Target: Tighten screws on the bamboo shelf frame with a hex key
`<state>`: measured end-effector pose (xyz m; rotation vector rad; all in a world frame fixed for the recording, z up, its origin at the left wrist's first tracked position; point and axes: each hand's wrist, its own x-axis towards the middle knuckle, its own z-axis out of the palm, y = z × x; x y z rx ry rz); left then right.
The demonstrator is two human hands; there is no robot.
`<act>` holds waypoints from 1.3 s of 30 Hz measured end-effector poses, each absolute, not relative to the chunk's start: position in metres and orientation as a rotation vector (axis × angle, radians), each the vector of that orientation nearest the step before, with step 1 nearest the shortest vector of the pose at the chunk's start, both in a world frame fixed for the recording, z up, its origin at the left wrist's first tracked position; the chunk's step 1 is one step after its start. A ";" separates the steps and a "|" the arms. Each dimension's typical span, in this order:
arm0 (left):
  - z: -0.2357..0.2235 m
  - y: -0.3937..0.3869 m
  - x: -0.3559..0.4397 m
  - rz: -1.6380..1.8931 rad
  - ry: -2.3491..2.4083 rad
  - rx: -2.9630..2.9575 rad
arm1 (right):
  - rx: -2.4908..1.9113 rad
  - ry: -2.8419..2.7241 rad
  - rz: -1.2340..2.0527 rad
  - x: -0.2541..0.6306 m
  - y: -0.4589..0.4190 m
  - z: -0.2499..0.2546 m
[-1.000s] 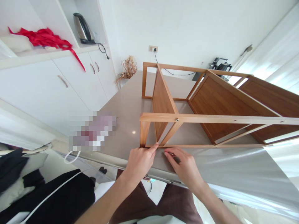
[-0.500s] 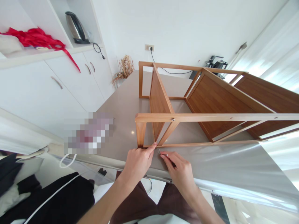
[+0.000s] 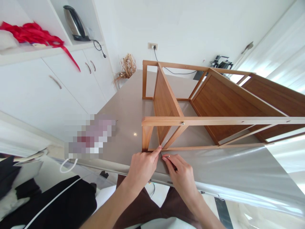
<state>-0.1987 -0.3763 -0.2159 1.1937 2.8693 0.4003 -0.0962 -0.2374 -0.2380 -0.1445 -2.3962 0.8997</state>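
Note:
A wooden shelf rack (image 3: 164,121) lies on its side along the counter, its slatless brown panels standing upright between the rails. My left hand (image 3: 144,165) is at the near lower rail, index finger pressed to the joint below the first panel and the other fingers curled. Just right of it, my right hand (image 3: 182,171) pinches a thin, bent metal hex key (image 3: 162,154), whose tip is close to that same joint. Whether the tip sits in a bolt is too small to tell. A metal bolt (image 3: 182,123) shows in the upper rail.
The grey counter (image 3: 126,111) runs beneath the rack. A blurred-out object (image 3: 95,133) lies on its left part. Dried plants (image 3: 127,66) and a black coffee appliance (image 3: 224,65) stand toward the wall. A kettle (image 3: 76,25) and red ribbon (image 3: 35,35) are on the left shelf.
The rack's near end appears slightly farther right as the view shifts. My right hand has come a little closer to the joint with the hex key; my left finger stays pressed there.

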 end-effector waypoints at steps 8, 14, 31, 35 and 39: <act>-0.215 -0.377 -0.199 0.410 2.853 1.205 | -0.105 -2.523 0.719 -0.097 -0.246 -0.236; -0.214 -0.376 -0.199 0.391 2.862 1.210 | -0.482 -2.447 0.919 -0.098 -0.248 -0.232; -0.219 -0.376 -0.200 0.417 2.901 1.238 | -0.287 -2.411 0.786 -0.091 -0.249 -0.241; -0.218 -0.376 -0.200 0.416 2.895 1.237 | -0.248 -2.412 0.750 -0.093 -0.250 -0.242; -0.218 -0.377 -0.200 0.426 2.882 1.241 | -0.241 -2.417 0.721 -0.094 -0.250 -0.242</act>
